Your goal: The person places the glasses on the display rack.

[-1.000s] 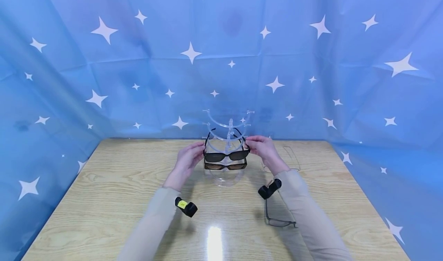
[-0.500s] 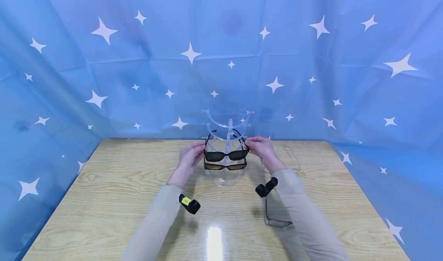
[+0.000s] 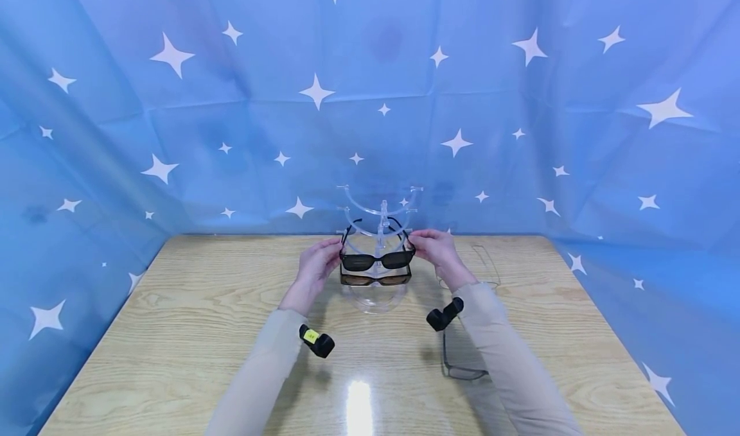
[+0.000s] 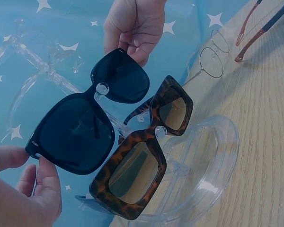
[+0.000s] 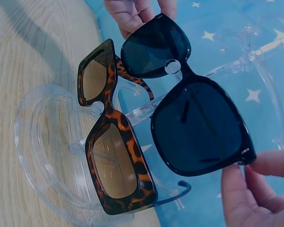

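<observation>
A pair of black sunglasses point(image 3: 361, 262) is pinched at its left end by the left hand point(image 3: 317, 268) and at its right end by the right hand point(image 3: 437, 250). Its bridge is held at a round peg of a clear stand point(image 3: 381, 230), above tortoiseshell sunglasses point(image 5: 116, 117), toward the far side of a wooden table point(image 3: 202, 333). Wire-rimmed glasses point(image 4: 211, 61) are placed farther right.

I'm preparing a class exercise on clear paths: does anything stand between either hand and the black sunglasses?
Nothing visible does: the left hand and right hand each pinch an outer corner of the black sunglasses. The brown sunglasses sit below them on the clear stand, not in between.
</observation>
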Action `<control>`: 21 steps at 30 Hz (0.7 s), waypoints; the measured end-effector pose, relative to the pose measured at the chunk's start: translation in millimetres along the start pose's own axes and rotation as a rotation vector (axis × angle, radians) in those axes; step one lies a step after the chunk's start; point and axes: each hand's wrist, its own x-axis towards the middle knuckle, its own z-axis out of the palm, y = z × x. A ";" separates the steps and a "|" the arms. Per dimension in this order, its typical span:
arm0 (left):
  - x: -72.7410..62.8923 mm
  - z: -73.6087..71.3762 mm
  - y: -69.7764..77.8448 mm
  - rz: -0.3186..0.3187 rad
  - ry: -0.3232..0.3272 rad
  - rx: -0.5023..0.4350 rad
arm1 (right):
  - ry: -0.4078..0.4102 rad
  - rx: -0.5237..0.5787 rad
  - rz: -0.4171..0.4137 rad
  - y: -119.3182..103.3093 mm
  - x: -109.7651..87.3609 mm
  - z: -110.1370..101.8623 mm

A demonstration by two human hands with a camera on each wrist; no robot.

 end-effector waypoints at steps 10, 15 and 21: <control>-5.2 -8.2 1.1 0.020 -0.004 0.039 | -0.032 -0.030 -0.017 2.2 -9.5 -10.1; -11.8 -14.7 0.3 0.027 -0.008 0.071 | -0.067 -0.007 -0.054 5.6 -18.8 -18.7; -21.6 -20.3 -4.2 0.022 -0.016 0.111 | -0.085 0.009 -0.050 8.7 -28.9 -26.0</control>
